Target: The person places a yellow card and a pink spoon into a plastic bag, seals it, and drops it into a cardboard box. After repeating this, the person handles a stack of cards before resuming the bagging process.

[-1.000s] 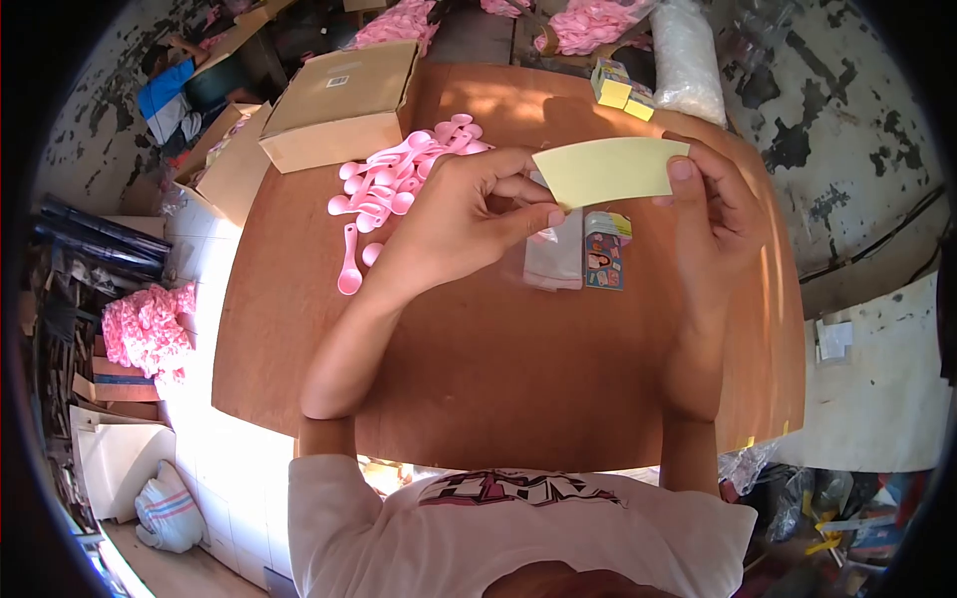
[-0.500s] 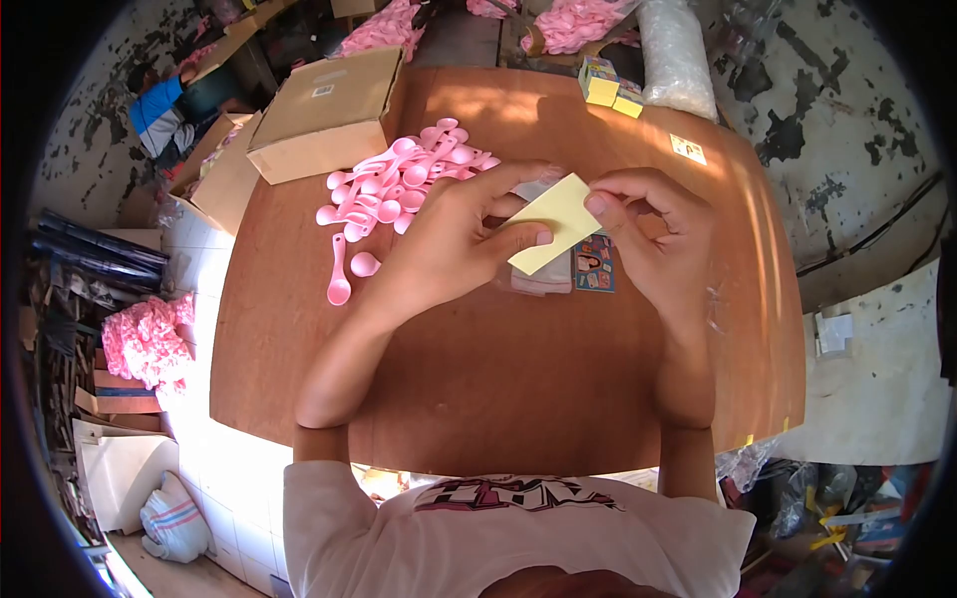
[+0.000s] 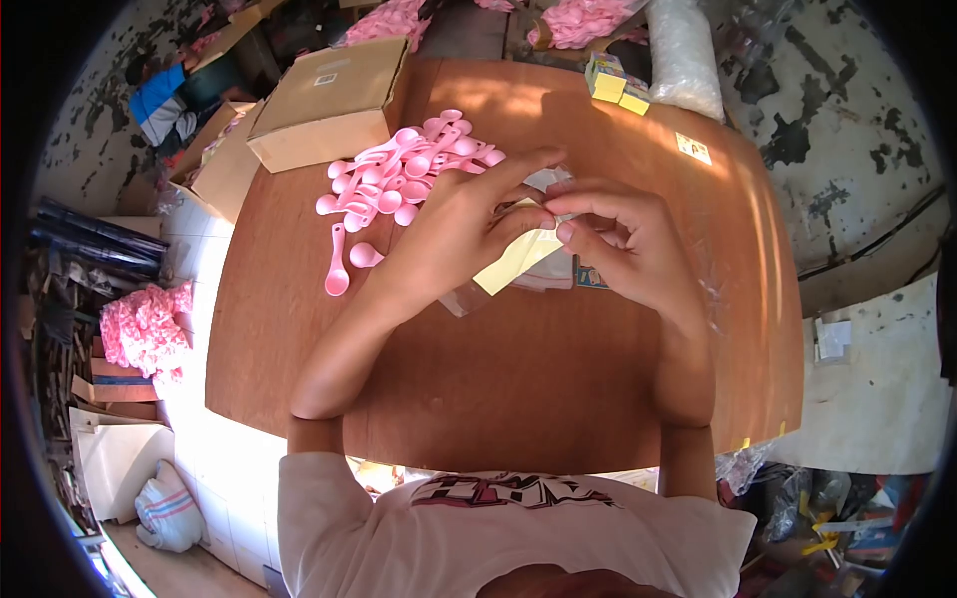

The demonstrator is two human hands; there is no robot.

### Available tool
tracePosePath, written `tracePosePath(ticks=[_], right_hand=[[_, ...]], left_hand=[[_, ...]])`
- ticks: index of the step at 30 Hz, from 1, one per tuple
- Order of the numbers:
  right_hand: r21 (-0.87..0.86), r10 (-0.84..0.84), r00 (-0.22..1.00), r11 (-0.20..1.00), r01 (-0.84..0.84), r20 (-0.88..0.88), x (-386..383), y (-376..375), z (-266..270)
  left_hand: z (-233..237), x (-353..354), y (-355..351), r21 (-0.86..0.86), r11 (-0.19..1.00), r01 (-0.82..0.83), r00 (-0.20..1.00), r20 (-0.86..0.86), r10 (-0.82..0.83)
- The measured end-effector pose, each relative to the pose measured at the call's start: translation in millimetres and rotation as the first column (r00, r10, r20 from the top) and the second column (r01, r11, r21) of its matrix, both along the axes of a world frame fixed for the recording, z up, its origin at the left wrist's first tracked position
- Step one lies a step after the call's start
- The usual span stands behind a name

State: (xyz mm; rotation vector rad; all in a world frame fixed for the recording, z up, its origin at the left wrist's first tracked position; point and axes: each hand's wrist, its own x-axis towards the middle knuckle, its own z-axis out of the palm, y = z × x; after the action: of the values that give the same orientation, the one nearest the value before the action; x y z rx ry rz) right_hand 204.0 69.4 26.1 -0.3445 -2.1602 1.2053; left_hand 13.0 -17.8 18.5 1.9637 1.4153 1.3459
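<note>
My left hand [image 3: 461,231] is closed on a pale yellow card [image 3: 511,263], its thumb near the card's upper edge. Clear plastic film [image 3: 546,179], apparently a small bag, shows behind the fingers and beside the card. My right hand [image 3: 633,244] pinches at the bag close to the left thumb; the exact grip is partly hidden. Under the hands lies a printed blue card [image 3: 588,276], mostly covered by the right fingers. Left of my left hand is a heap of pink plastic spoons [image 3: 384,184], with one pink spoon [image 3: 337,264] lying apart.
A cardboard box [image 3: 329,105] stands at the table's back left. Small yellow boxes [image 3: 618,88] and a roll of clear plastic [image 3: 686,60] are at the back right, near a sticker [image 3: 692,149]. A person in a blue top [image 3: 158,100] is at the far left.
The yellow card has moved down and left and turned. My right hand has shifted left from the card's corner to the plastic beside my left thumb. More of the blue card is covered.
</note>
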Motion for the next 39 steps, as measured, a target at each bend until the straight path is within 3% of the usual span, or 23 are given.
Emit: tracePosePath(ticks=[4,7,9,13,15,19,21,25,26,27,28,29,30,32,34,35,37,39], right_hand=[[-0.004,0.037,0.999,0.999,-0.037,-0.021,-1,5,-5],[-0.021,0.052,0.994,0.999,-0.05,0.1,2,6,-1],[-0.182,0.134,0.979,0.978,-0.106,0.152,3,6,-1],[-0.197,0.142,0.976,0.974,-0.109,0.165,2,4,-1],[-0.179,0.175,0.916,0.977,-0.116,0.362,3,5,-1],[-0.144,0.12,0.926,0.987,-0.072,0.358,-4,3,-12],[-0.093,0.042,0.982,0.995,-0.025,0.184,-10,-1,-15],[-0.138,0.032,0.996,0.99,-0.02,0.086,-23,-18,-19],[-0.215,-0.072,0.997,0.974,0.065,-0.024,-27,-30,-17],[-0.299,-0.184,0.975,0.944,0.14,-0.123,-32,-38,-17],[-0.299,-0.174,0.978,0.945,0.132,-0.119,-37,-41,-26],[-0.258,-0.203,0.961,0.954,0.151,-0.188,-43,-42,-42],[-0.219,-0.229,0.938,0.96,0.174,-0.259,-51,-47,-49],[-0.199,-0.229,0.959,0.961,0.194,-0.169,-71,-54,-56],[0.305,-0.059,0.981,0.952,-0.001,0.186,-90,-46,-80],[0.307,-0.062,0.981,0.952,0.002,0.184,-102,-45,-90],[0.645,-0.165,0.967,0.764,-0.001,0.197,-127,-47,-107],[0.681,-0.21,0.941,0.732,-0.029,0.265,-139,-51,-115]], left_hand=[[2,-2,0,-0.063,0.998,0.009,1.0,0.007,-0.008],[-2,-1,0,0.047,0.998,0.038,0.998,0.041,-0.04],[2,-2,-3,0.042,0.996,0.074,0.997,-0.027,-0.073],[4,-1,-4,0.023,0.995,0.093,0.996,0.008,-0.093],[1,0,-3,0.027,0.989,0.148,0.988,0.046,-0.15],[0,-2,-2,0.018,0.986,0.169,0.986,-0.02,-0.168],[6,-2,-5,0.056,0.99,0.126,0.985,-0.123,-0.118],[14,-18,-12,-0.068,0.993,0.093,0.99,-0.101,-0.099],[16,-26,-12,-0.072,0.994,0.082,0.991,-0.099,-0.089],[20,-36,-12,0.014,0.999,0.046,0.984,-0.174,-0.043],[24,-44,-17,0.104,0.994,0.017,0.97,-0.242,0.009],[28,-52,-25,0.083,0.992,-0.097,0.967,-0.227,0.114],[29,-62,-28,0.122,0.987,-0.105,0.966,-0.223,0.13],[33,-74,-37,0.153,0.976,-0.155,0.972,-0.151,0.179],[39,-81,-44,0.162,0.971,-0.178,0.968,-0.148,0.202],[41,-82,-45,0.17,0.967,-0.192,0.965,-0.144,0.217],[41,-82,-46,0.194,0.964,-0.183,0.966,-0.147,0.213],[43,-81,-50,0.225,0.957,-0.182,0.965,-0.144,0.217]])
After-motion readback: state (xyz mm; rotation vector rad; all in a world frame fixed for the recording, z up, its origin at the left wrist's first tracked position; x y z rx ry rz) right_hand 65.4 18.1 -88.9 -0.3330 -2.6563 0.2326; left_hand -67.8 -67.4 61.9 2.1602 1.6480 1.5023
